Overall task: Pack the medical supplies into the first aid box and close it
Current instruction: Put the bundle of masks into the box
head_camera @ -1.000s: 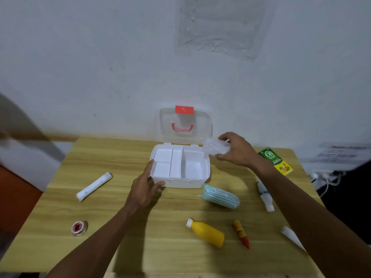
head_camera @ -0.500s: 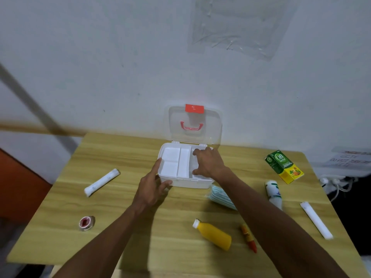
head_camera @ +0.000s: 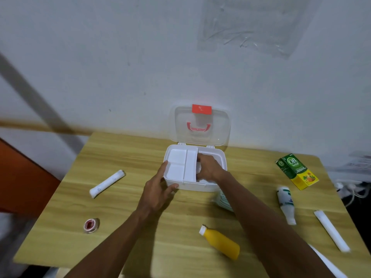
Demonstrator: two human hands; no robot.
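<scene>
Risk lies at the first aid box (head_camera: 197, 186), frame centre: right hand (head_camera: 208, 167) sits inside its right-of-frame compartment (grip hidden, cannot tell), left hand (head_camera: 158, 187) braces the front-left corner, fingers straight; a careless pull-out could knock the insert tray (head_camera: 176, 169) askew

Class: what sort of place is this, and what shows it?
Likely a plain room in a home, not a clinic: a wooden table against a white wall, cables by its right edge.
</scene>
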